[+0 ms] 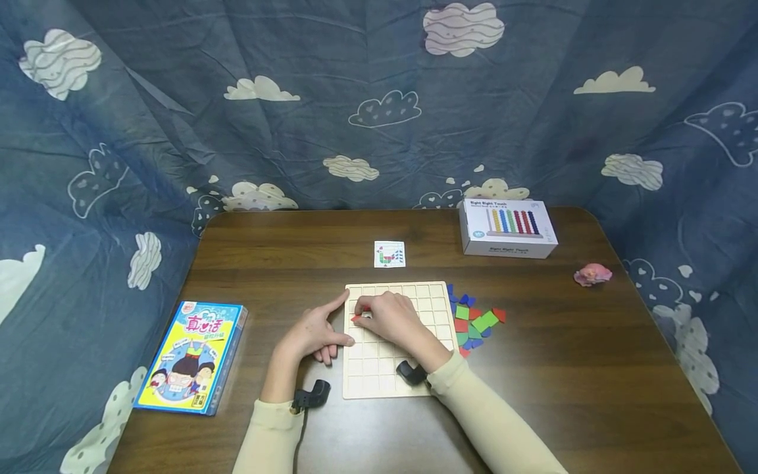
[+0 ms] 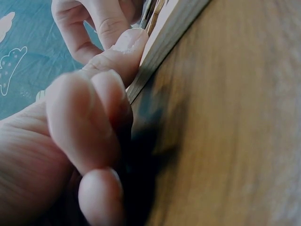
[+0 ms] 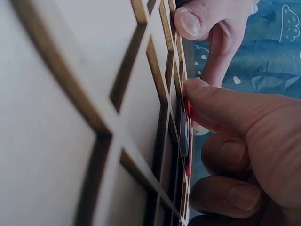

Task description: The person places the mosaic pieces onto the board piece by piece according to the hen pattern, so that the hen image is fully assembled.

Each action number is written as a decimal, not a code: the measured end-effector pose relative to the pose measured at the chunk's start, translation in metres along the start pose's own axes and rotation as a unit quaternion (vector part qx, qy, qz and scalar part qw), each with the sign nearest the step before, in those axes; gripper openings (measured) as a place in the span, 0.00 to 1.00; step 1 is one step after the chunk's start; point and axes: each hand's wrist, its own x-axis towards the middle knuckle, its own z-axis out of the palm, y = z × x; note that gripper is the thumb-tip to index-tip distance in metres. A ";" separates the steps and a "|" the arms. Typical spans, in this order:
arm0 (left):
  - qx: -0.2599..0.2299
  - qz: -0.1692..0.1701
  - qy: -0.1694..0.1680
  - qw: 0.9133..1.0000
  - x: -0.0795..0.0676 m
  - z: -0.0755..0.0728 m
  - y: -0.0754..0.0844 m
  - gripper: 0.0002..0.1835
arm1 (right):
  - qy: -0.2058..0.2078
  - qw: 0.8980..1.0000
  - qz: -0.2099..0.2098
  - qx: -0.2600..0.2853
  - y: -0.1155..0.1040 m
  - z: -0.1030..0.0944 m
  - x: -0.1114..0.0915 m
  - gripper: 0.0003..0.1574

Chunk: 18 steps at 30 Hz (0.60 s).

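A square wooden grid board [image 1: 373,385] lies on the table with raised lines dividing it into cells. My right hand [image 1: 393,319] is over its upper left part and pinches a small red tile [image 1: 356,318] between thumb and index finger, low at the cells. In the right wrist view, red [image 3: 189,109] shows under the thumb, beside a dark-edged piece [image 3: 184,134]. My left hand [image 1: 310,332] rests at the board's left edge, thumb and index finger spread and touching it, the other fingers loosely bent on the table.
Loose red, green and blue tiles [image 1: 485,321] lie right of the board. Behind it is a small pattern card [image 1: 389,254]. A white abacus box [image 1: 508,228] stands at the back right, a pink object [image 1: 592,274] further right, and a yellow-blue game box [image 1: 191,359] at left.
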 end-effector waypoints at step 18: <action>-0.004 -0.007 0.001 1.000 0.000 0.000 -0.001 0.56 | -0.002 1.000 -0.003 -0.002 0.001 -0.002 -0.001 0.10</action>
